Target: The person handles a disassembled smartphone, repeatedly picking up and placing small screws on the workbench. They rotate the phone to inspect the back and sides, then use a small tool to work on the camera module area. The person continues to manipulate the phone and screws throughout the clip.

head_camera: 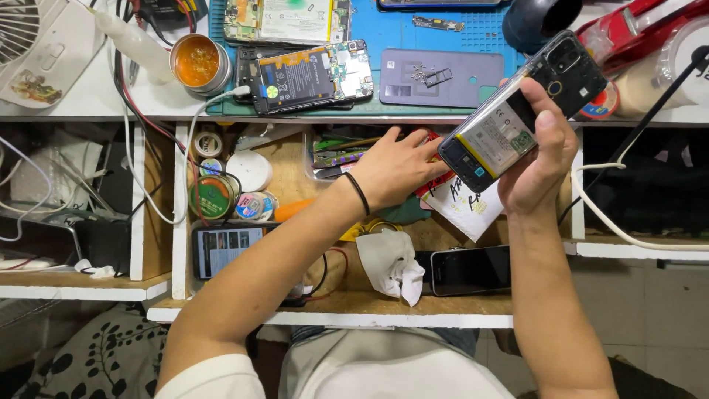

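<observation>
**Holding an opened phone above the drawer**

Gripping an opened phone [517, 111] with its back cover off, the right hand [539, 159] wraps fingers along the right edge and the thumb across the lower part, holding it tilted at about two o'clock over the open drawer [384, 299]. The battery and circuit board face up. The left hand [395, 166], a black band on its wrist, reaches into the drawer at about twelve o'clock, fingers loosely curled and lying on small tools and a red packet; whether they pinch anything cannot be told. Just below the held phone lies a white paper slip [465, 210]. At six o'clock in the drawer lie a crumpled tissue [391, 262] and a dark phone [469, 270]. On the bench [88, 92] at eleven o'clock rests another opened phone [310, 74], beside a grey back cover [443, 77].
</observation>
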